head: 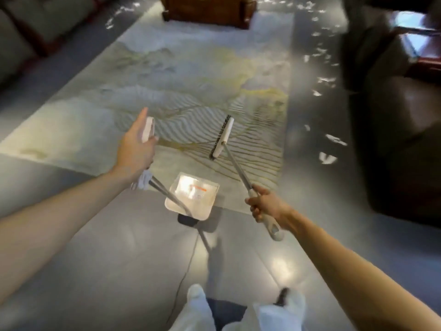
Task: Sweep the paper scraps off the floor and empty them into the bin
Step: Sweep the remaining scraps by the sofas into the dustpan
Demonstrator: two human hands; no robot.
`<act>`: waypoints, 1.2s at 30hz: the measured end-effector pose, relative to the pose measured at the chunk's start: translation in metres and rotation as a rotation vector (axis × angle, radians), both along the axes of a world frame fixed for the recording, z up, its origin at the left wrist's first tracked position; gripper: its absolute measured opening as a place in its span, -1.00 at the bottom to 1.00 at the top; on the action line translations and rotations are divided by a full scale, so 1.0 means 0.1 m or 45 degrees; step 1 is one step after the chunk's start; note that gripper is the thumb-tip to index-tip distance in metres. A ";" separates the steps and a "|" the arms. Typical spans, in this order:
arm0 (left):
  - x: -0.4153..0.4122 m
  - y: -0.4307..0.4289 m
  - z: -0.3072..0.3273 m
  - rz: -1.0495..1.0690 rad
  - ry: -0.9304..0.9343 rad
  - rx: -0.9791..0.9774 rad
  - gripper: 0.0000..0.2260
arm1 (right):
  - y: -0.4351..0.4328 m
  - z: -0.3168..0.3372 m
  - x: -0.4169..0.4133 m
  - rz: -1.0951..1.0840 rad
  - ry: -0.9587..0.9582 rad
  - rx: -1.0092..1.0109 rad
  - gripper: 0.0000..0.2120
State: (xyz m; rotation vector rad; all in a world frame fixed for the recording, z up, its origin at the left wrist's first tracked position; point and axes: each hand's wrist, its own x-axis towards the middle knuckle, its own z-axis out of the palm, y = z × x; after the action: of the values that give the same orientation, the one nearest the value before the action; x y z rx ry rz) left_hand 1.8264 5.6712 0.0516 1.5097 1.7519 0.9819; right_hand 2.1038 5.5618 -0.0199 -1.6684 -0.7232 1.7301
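**As we look down: broom, dustpan and scraps at the rug's near edge**

Where the patterned rug [191, 91] meets the grey tiled floor [119, 259], the pale tray of the dustpan [193, 194] sits across the rug's near edge, its open mouth facing the rug. A label with an orange mark shows inside the tray. Thin metal rods rise from the tray's back towards the left hand [134, 149], whose palm lies on the pale top grip. One fingertip shows curled round the grip's far side while the forefinger points straight ahead, so we read this as a loose hold on the dustpan.

We find the right hand [266, 205] wrapped firmly round the pale grip of the broom [223, 136], with the butt end sticking out below the fist. Its metal shaft slants forward over the rug's near right corner. Its head, white with dark bristles on the left side, stands tilted on end over the rug – we cannot tell whether it touches the pile.

White paper scraps [328, 158] lie on the bare floor in a loose line along the rug's right edge – between the rug and a dark sofa [401, 151] – and more lie around the rug's far corners. All are well apart from both tools.

A wooden table [207, 10] stands at the rug's far edge, and a pale sofa [16, 39] lines the floor's left side. Legs in white [198, 311] show at the bottom of the view.
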 end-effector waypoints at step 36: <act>-8.30 8.18 0.10 0.541 -0.067 0.007 -0.49 | 9.90 0.10 -8.57 0.380 0.252 -0.226 -0.88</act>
State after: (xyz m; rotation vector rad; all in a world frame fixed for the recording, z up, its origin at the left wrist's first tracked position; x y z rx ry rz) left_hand 0.9961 6.4887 0.0614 1.1214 2.0789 1.2179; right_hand 1.2467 6.5515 -0.0103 -1.5317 -0.7742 2.1899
